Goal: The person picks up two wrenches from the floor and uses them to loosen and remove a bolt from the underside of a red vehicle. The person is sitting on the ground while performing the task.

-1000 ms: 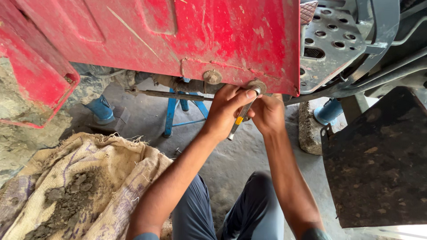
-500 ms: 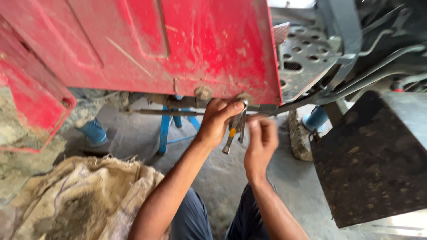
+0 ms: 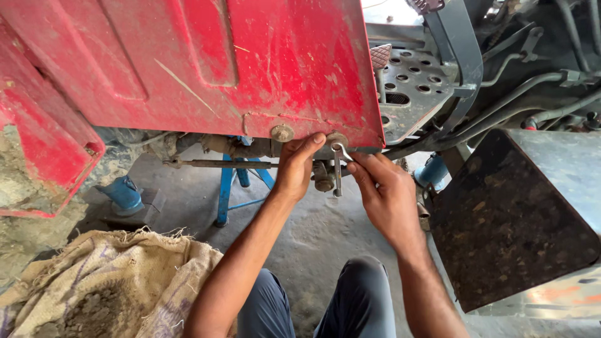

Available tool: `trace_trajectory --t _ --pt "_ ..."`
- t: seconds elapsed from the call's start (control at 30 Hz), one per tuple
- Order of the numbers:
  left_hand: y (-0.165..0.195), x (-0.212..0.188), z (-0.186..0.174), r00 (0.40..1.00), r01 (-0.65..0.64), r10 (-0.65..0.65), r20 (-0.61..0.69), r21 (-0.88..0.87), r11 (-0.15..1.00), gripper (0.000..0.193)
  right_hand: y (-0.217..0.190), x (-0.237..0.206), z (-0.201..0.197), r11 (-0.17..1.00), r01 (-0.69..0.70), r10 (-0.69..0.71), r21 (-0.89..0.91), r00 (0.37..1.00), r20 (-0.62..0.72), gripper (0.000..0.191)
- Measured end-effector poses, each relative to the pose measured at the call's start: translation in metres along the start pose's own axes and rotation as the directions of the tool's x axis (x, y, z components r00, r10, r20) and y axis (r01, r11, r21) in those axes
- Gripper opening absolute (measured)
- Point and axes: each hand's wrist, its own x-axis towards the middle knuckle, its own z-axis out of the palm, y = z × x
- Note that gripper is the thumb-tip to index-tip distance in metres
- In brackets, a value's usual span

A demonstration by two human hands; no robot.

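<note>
A red metal panel (image 3: 206,69) of a vehicle hangs above me. At its lower edge sit a round bolt head (image 3: 282,133) and a second fastener (image 3: 337,139) near the right corner. My left hand (image 3: 296,168) reaches up to the panel's lower edge, its fingertips pressed beside the second fastener. My right hand (image 3: 385,191) holds a small metal spanner (image 3: 338,168) upright, its open jaw at that fastener. A nut or bush (image 3: 324,183) hangs just below, between both hands.
A perforated grey footplate (image 3: 413,87) and hoses sit upper right. A dark rusty metal box (image 3: 519,213) stands at right. A blue stand (image 3: 235,188) and a blue jack (image 3: 123,193) rest under the vehicle. A dirty burlap sack (image 3: 106,288) lies lower left. My knees (image 3: 350,300) are below.
The yellow-handled tool seen earlier in my left hand is out of sight. My right hand now holds a spanner up at the fastener. The view has shifted left and closer.
</note>
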Motion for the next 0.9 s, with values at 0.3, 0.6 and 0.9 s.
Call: trace_trajectory --t 0.3,0.6,0.9 --pt "0.002 0.005 0.004 0.997 -0.002 0.014 0.082 -0.149 0.989 0.014 -0.003 -0.017 0.033 0.752 -0.285 0.221 0.595 0.959 0.179 0.023" --pt "0.022 0.007 -0.01 0.973 0.202 -0.189 0.134 -0.09 0.975 0.023 0.01 -0.01 0.079 0.564 -0.287 0.228 0.774 0.955 0.188 0.018" --pt "0.01 0.012 -0.016 0.982 0.127 -0.119 0.149 -0.046 0.991 0.018 0.004 -0.006 0.013 0.977 -0.156 0.151 0.144 0.987 0.047 0.023"
